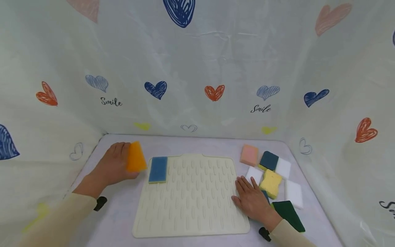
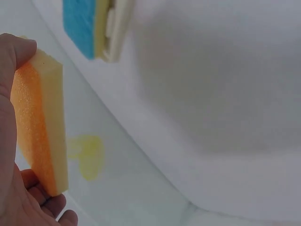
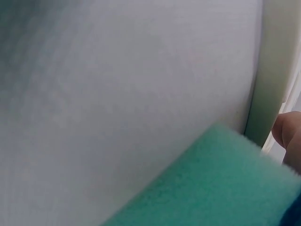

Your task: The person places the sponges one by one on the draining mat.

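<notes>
My left hand (image 1: 111, 164) holds an orange sponge (image 1: 136, 157) up to the left of the cream ribbed mat (image 1: 191, 192). In the left wrist view, the thumb and fingertips pinch this sponge (image 2: 35, 127) at opposite ends; its second layer is pale yellow. A blue sponge (image 1: 158, 169) with a yellow base lies on the mat's upper left corner. On the right edge of the mat rests my right hand (image 1: 251, 200), fingers extended and holding nothing. Only part of its thumb (image 3: 290, 134) shows in the right wrist view, beside a blurred green sponge (image 3: 207, 183).
Right of the mat lie a pink sponge (image 1: 249, 155), a dark blue sponge (image 1: 268, 160), a yellow sponge (image 1: 271, 183), several white sponges (image 1: 294, 193) and a dark green pad (image 1: 288, 215). A heart-print curtain (image 1: 191, 61) encloses the white table (image 1: 115, 212) at back and sides.
</notes>
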{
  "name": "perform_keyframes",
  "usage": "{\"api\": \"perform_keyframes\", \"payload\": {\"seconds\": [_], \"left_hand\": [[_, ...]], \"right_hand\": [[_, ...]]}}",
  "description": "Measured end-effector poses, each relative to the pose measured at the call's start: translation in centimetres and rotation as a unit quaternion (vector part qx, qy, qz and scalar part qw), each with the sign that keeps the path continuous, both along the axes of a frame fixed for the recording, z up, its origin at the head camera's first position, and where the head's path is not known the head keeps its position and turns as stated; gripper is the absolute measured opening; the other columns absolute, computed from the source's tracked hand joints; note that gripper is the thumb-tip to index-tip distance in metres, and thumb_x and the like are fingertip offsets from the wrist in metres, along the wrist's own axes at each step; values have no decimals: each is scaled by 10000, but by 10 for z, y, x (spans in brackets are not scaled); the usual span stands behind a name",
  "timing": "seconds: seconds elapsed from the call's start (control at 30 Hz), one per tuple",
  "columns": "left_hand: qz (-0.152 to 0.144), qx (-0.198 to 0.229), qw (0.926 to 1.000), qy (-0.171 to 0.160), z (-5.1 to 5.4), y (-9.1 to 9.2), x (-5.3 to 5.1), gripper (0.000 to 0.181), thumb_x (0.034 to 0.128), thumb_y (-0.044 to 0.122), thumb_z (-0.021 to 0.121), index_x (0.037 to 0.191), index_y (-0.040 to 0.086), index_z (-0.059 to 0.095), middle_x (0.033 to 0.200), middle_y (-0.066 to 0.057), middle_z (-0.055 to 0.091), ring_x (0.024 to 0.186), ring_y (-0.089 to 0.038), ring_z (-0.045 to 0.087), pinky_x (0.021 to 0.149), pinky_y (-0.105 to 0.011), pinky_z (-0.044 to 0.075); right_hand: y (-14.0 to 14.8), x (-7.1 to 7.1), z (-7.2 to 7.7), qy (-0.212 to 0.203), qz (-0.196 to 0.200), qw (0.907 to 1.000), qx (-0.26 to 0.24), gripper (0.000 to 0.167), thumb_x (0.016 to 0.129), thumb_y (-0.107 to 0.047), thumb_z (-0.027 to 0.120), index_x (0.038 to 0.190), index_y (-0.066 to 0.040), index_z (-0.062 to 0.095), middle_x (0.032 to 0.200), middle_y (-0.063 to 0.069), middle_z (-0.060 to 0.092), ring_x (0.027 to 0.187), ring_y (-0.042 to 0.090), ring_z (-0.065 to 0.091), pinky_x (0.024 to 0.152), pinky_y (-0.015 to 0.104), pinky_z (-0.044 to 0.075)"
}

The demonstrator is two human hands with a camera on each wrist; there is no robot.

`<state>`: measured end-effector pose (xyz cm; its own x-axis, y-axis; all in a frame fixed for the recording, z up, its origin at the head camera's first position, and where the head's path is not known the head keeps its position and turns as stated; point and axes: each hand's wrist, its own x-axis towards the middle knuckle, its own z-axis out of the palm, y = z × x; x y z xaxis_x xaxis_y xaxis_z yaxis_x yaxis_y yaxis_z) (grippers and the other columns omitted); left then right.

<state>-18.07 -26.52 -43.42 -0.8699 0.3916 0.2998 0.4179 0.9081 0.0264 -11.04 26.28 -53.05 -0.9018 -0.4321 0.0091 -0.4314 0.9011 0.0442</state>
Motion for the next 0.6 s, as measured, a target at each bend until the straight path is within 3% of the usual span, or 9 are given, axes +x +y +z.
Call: {"api": "perform_keyframes", "payload": {"seconds": [0.13,0.3,0.6], "left_hand": [[-199,181,9979,-596,3,26,-3,1043,782,466,859,1447,-150,344,1367,-342,464,1257,-499,437,1121,-618,418],[-403,578,9885,-1336,5,57,-13,1018,844,442,828,1519,-113,306,1485,-324,405,1333,-476,392,1157,-604,393],[-843,421,9745,-2038,-3,103,-32,1021,840,414,831,1572,-80,320,1555,-290,406,1397,-446,413,1168,-572,416]], "right_hand": [[-1,1,2,44,-2,10000,8,651,1096,-415,554,1518,78,508,1599,250,479,1528,408,419,1264,633,256],[-2,2,2,141,13,9999,24,649,1097,-416,550,1517,78,511,1594,249,486,1522,406,429,1259,632,267],[-3,3,2,143,-10,9998,134,634,1095,-400,554,1509,79,519,1587,249,495,1515,405,439,1249,623,288]]}}
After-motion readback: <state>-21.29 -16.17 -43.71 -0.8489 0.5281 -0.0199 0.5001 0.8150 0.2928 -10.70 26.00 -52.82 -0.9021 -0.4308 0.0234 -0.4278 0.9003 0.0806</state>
